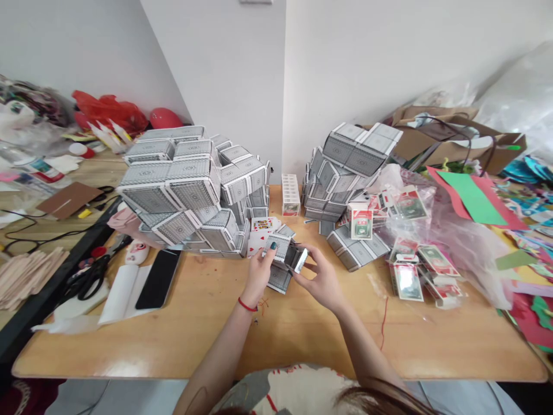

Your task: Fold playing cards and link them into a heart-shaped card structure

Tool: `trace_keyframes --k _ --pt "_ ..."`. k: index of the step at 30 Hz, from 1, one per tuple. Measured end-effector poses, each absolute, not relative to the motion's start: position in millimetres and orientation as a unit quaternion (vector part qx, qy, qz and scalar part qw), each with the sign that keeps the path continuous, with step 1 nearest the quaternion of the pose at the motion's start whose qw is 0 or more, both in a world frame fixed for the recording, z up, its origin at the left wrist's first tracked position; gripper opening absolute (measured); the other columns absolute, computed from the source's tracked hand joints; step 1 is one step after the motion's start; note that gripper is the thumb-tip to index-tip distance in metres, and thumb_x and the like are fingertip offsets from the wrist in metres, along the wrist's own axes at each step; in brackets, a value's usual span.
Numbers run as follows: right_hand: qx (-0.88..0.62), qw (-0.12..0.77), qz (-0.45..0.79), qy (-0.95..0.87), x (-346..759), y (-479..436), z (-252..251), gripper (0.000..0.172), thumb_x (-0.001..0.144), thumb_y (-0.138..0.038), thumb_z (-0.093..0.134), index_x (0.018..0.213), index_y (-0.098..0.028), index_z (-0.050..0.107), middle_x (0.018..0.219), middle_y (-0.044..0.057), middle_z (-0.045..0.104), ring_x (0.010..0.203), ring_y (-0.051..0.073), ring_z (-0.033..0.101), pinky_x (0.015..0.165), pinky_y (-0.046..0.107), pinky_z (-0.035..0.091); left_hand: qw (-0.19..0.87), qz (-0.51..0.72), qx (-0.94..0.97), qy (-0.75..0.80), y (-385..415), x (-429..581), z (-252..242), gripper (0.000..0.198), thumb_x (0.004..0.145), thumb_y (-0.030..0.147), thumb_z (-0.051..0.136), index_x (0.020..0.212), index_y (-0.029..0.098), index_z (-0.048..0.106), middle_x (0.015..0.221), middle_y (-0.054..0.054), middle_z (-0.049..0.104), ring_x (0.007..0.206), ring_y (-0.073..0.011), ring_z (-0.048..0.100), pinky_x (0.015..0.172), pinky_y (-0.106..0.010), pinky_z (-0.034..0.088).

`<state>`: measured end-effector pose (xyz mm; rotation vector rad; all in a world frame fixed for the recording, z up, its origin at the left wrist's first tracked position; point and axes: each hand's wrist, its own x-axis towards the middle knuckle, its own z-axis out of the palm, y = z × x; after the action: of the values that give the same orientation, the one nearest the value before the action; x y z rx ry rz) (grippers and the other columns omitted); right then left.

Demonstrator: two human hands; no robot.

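Note:
My left hand [258, 274] is closed on a grey-backed playing card piece [277, 246], its thumb pressed on top. At the right side of that piece, my right hand [319, 279] pinches a folded playing card [299, 259] with a shiny edge. Whether the two pieces are joined I cannot tell. Below them a grey-backed card [279, 279] lies on the table. Just beyond my left hand are loose face-up cards [258, 237]. To the left rises a large stack of card-built boxes [173, 178]; a second stack [341, 173] stands to the right.
A card box module [358, 248] lies right of my hands, near red-green card packs [406, 279] and plastic wrap. A white carton [291, 196] stands between the stacks. On the left are a phone [159, 279], a paper roll [118, 294] and black scissors [88, 274].

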<state>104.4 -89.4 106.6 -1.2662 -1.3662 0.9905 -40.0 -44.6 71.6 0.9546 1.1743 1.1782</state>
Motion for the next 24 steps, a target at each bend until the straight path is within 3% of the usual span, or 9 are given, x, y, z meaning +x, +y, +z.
trace_keyframes --k 8,14,24 --pt "-0.521 0.508 0.442 -0.524 105.7 -92.9 105.1 0.044 0.065 -0.024 0.064 0.106 -0.024 0.049 0.113 0.005 0.053 0.106 0.020 0.047 0.085 0.038 0.046 0.555 0.519 0.400 0.513 -45.7 -38.6 69.5 0.030 0.071 0.042 0.056 0.084 0.015 0.062 0.087 -0.003 0.066 0.085 -0.0165 0.057 0.078 -0.026 0.041" --pt "-0.512 0.487 0.439 -0.554 110.3 -89.0 101.4 0.055 0.064 -0.028 0.068 0.115 -0.027 0.047 0.120 0.005 0.048 0.111 0.022 0.044 0.090 0.039 0.042 0.553 0.507 0.416 0.514 -46.6 -40.1 68.0 0.031 0.074 0.041 0.052 0.086 0.014 0.062 0.085 -0.004 0.065 0.085 -0.0171 0.056 0.076 -0.026 0.041" --pt "-0.508 0.551 0.490 -0.445 94.8 -86.5 78.7 0.065 0.069 -0.036 0.062 0.126 -0.030 0.032 0.136 0.005 0.031 0.126 0.022 0.027 0.098 0.040 0.032 0.547 0.509 0.433 0.504 -51.6 -37.6 59.2 0.030 0.076 0.042 0.049 0.078 0.015 0.061 0.078 -0.003 0.063 0.078 -0.0154 0.056 0.072 -0.024 0.042"
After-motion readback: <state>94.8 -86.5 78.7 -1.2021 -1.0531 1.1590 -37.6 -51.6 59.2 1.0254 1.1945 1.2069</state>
